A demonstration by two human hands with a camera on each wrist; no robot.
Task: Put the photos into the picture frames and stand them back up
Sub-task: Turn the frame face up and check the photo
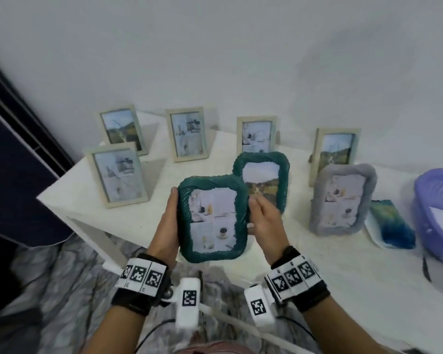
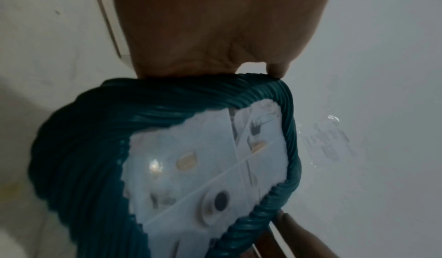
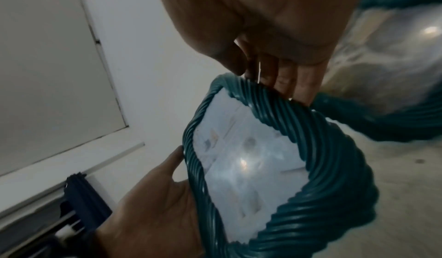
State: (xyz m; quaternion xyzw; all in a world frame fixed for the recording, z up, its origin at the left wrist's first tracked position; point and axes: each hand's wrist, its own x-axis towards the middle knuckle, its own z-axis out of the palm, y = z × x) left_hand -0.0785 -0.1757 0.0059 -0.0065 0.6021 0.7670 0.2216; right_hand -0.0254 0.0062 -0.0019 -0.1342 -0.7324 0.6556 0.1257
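Observation:
I hold a teal ribbed picture frame (image 1: 241, 200) upright above the front edge of the white table (image 1: 343, 277). A pale photo of cups (image 1: 212, 221) sits inside it. My left hand (image 1: 170, 213) grips its left edge, thumb on the rim. On the other side, my right hand (image 1: 260, 213) holds the right edge with its fingers behind the frame. In the left wrist view the frame (image 2: 95, 148) fills the middle under my left hand (image 2: 215, 35). The right wrist view shows the frame (image 3: 334, 167) between my right hand (image 3: 275, 35) and my left hand (image 3: 155, 205).
A second teal frame (image 1: 262, 162) stands just behind the held one, and a grey fuzzy frame (image 1: 343, 175) stands to its right. Several beige frames (image 1: 118, 175) stand along the wall. A loose blue-green photo (image 1: 391, 226) lies beside a purple basket (image 1: 437, 215) at the right.

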